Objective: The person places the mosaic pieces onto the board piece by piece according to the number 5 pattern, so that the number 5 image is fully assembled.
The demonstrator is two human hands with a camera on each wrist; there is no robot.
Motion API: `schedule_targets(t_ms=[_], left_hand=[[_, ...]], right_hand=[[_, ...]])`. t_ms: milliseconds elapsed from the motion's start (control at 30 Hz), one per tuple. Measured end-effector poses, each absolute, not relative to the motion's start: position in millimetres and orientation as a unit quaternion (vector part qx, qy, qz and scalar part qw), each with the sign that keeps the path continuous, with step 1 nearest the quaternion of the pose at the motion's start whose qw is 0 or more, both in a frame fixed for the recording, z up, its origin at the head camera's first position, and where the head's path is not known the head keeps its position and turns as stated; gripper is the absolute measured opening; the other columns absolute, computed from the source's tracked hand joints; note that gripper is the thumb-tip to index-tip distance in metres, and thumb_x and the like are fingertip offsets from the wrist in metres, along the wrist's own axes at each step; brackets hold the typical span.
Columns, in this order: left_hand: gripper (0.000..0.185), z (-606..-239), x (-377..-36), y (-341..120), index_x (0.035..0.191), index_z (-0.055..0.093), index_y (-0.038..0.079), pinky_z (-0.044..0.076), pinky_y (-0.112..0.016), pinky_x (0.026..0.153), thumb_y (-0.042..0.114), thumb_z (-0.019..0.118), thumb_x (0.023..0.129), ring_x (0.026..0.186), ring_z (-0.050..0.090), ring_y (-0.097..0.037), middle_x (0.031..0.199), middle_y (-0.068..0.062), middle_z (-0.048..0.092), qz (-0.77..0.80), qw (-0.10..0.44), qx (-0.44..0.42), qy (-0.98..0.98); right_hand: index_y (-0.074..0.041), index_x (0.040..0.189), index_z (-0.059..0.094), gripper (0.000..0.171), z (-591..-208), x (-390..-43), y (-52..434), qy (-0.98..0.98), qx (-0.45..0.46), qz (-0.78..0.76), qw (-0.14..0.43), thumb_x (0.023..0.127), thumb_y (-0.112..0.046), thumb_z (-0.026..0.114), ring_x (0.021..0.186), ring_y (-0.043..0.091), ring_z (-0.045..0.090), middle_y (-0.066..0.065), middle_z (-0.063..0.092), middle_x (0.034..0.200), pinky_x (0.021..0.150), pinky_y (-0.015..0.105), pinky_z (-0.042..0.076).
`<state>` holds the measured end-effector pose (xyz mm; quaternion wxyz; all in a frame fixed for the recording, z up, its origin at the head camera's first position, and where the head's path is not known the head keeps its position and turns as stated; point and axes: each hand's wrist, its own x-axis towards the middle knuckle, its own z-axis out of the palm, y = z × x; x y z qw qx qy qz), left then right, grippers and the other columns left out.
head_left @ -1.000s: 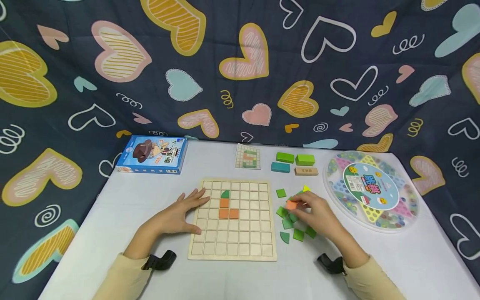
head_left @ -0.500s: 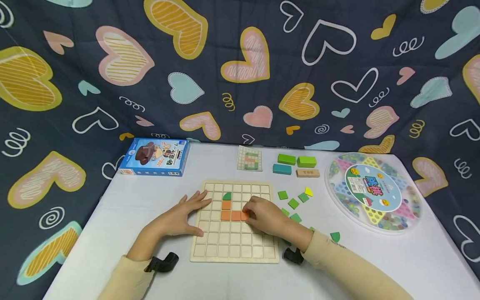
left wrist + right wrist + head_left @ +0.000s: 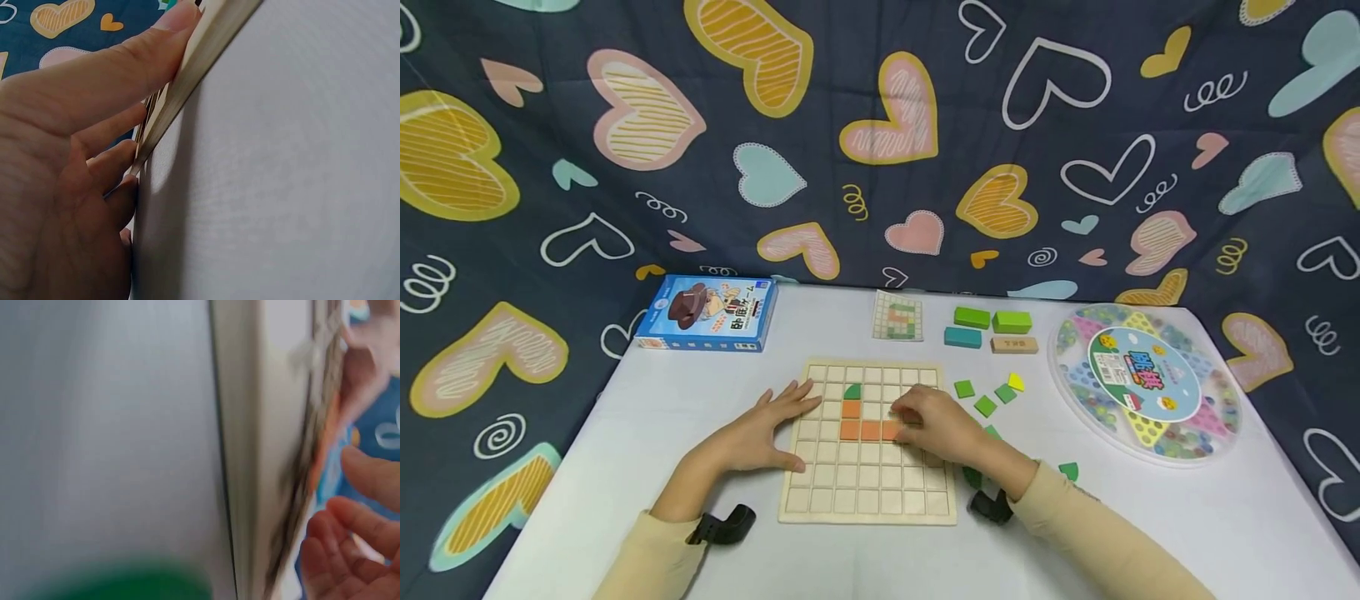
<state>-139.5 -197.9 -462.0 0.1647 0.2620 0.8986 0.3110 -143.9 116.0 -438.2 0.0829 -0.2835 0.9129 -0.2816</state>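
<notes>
Left hand (image 3: 758, 433): laid flat with fingers straight on the left edge of the wooden grid board (image 3: 868, 492), which is steadied on the counter (image 3: 625, 433).
Right hand (image 3: 942, 429): fingers curled over the board; whether the orange tile (image 3: 890, 430) is pinched cannot be told.
Orange tile: seated in the row just right of two orange tiles (image 3: 859, 429), below a green piece (image 3: 852, 390).
Risk: neighbouring tiles could be nudged from their cells if the fingers are dragged sideways.
Loose green tiles (image 3: 985, 406): could be swept along the counter by the sleeve.

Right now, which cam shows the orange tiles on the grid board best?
Head view. It looks down on the grid board, showing the orange tiles in an L under the right hand. Left wrist view catches only the board's edge against the left hand. Right wrist view is blurred: just an orange sliver along the board.
</notes>
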Motion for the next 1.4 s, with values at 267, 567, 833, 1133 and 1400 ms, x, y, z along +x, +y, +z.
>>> schedule_targets(t_ms=[267,567,833,1133,1400], left_hand=[[0.098,-461.1,-140.3,-199.6,0.146,0.038,0.015,0.001,-0.059,0.116,0.044,0.083,0.064,0.147,0.009,-0.032,0.159,-0.007,0.017,0.315,0.163,0.264,0.897],[0.097,-459.5,-143.6,-196.5,0.146,0.038,0.015,0.002,-0.058,0.116,0.046,0.082,0.065,0.147,0.01,-0.03,0.159,-0.006,0.018,0.308,0.162,0.268,0.898],[0.097,-460.6,-141.0,-197.8,0.146,0.038,0.014,0.001,-0.058,0.116,0.043,0.083,0.065,0.147,0.01,-0.033,0.159,-0.008,0.017,0.312,0.16,0.266,0.898],[0.097,-465.4,-137.3,-195.9,0.145,0.039,0.014,0.002,-0.058,0.116,0.044,0.083,0.064,0.146,0.01,-0.033,0.158,-0.008,0.018,0.317,0.163,0.265,0.896],[0.097,-464.0,-137.5,-199.8,0.145,0.04,0.014,0.002,-0.058,0.116,0.045,0.083,0.064,0.147,0.009,-0.033,0.159,-0.007,0.017,0.313,0.16,0.258,0.9]], right_hand=[[-0.004,0.115,0.065,0.035,-430.1,-175.4,180.4,0.932,-0.182,-0.306,0.07,0.081,-0.009,0.072,0.099,0.025,0.06,0.009,0.063,0.109,0.084,0.041,0.053],[-0.006,0.103,0.066,0.021,-433.1,-190.2,195.7,0.947,-0.177,-0.254,0.084,0.082,-0.01,0.071,0.091,0.021,0.059,0.008,0.063,0.1,0.08,0.04,0.051],[-0.01,0.107,0.067,0.024,-426.2,-196.9,133.0,0.904,-0.275,-0.31,0.103,0.084,-0.016,0.072,0.089,0.014,0.06,0.001,0.064,0.098,0.078,0.027,0.053],[-0.01,0.1,0.067,0.02,-438.8,-197.5,82.7,0.919,-0.312,-0.212,0.115,0.083,-0.017,0.073,0.081,0.01,0.054,-0.001,0.06,0.091,0.074,0.026,0.05],[-0.006,0.112,0.064,0.032,-431.9,-201.3,89.3,0.9,-0.322,-0.262,0.137,0.084,-0.019,0.072,0.094,0.016,0.06,0.005,0.062,0.104,0.083,0.029,0.052]])
